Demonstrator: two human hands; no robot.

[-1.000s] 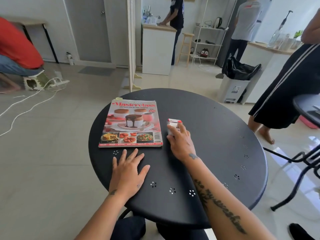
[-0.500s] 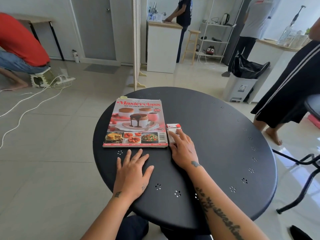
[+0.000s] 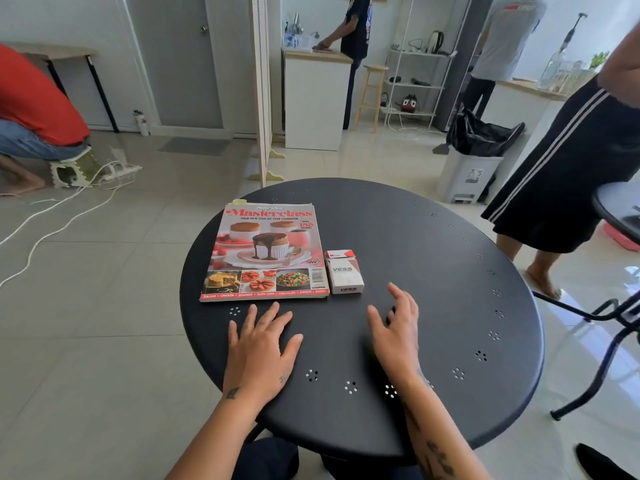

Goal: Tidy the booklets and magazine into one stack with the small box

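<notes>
One stack so far: the magazine point(image 3: 265, 252) lies cover-up on the left half of the table point(image 3: 433, 271), with more page edges showing under it at its near and far edges — likely the booklets, can't confirm. Small box point(image 3: 344, 271) sits flat just beside the magazine's right edge, near its lower right corner, close enough that I can't tell if they touch.

Change since a second ago: right hand point(image 3: 396, 336) was on the box, nudging it toward the magazine. Now it's off — pulled back toward the near edge, fingers spread and empty, hovering or lightly resting on the table. Left hand point(image 3: 261, 351) unchanged: flat, palm down, fingers apart, holding nothing, just short of the magazine's near edge.

Read: box is squared up alongside the stack and released. If "with" means beside, task looks essentially done; if on top, one lift remains.
</notes>
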